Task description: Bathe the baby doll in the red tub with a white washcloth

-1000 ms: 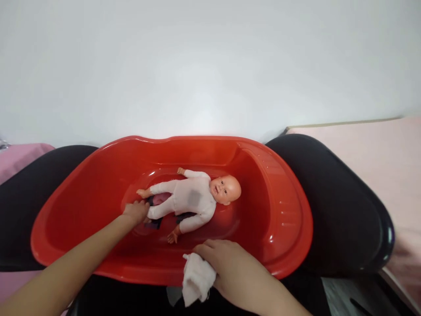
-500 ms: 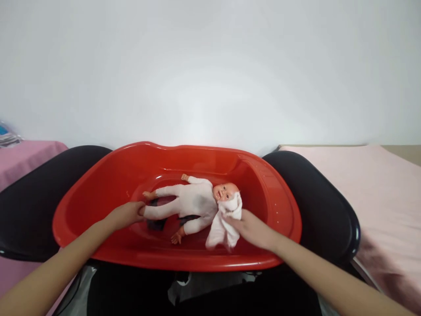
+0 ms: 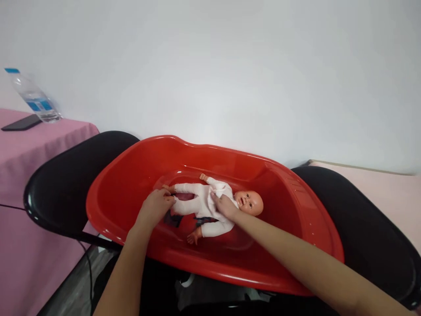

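A baby doll [image 3: 186,206] in white clothing lies on its back in a red baby bathtub [image 3: 315,219], head to the right. My left hand [image 3: 157,206] is closed around its near foot, which the fingers mostly hide. My right hand [image 3: 226,206] presses on the doll's chest and belly with a bunched white cloth [image 3: 212,199]. Much of the cloth is under my fingers and blends with the white clothing. The doll's bald head [image 3: 251,202] lies just beyond my right wrist.
Black chairs [image 3: 75,184] flank the tub on both sides. At left, a pink-covered table [image 3: 70,131] holds a water bottle [image 3: 36,98] and a dark flat object [image 3: 22,122]. A pale pink surface [image 3: 391,188] lies at right, and a white wall stands behind.
My right hand has moved with the cloth from the doll's head to its torso. My left hand stays at the foot. The view has turned left, bringing the bottle into sight.
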Demonstrator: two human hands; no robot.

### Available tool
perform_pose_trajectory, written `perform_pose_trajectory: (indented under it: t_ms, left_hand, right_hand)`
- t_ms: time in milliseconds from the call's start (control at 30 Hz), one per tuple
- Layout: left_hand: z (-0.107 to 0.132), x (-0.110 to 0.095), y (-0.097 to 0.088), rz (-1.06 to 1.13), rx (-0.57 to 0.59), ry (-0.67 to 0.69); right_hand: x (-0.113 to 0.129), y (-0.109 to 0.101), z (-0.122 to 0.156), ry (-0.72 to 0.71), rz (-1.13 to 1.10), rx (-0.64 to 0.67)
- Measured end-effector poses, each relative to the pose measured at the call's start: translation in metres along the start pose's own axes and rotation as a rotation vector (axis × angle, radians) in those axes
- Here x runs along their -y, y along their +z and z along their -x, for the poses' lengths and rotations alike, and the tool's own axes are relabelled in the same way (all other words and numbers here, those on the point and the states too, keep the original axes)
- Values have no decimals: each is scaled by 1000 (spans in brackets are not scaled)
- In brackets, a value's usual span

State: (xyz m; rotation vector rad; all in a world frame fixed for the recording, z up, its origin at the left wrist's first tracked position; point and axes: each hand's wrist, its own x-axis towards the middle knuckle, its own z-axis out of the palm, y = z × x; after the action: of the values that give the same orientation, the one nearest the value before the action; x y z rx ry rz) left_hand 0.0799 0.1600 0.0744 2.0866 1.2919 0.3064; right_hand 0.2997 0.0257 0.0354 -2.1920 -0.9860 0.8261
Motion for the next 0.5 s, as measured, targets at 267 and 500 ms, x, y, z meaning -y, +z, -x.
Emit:
perform_pose_trajectory:
  t_ms: [267, 500]
  left_hand:
    - [-16, 2, 1, 181, -56, -80]
    - [-17, 8, 5, 576, -5, -90]
  right_hand:
    - [55, 67, -17, -26, -849, 271]
    - [86, 57, -23, -268, -989, 506]
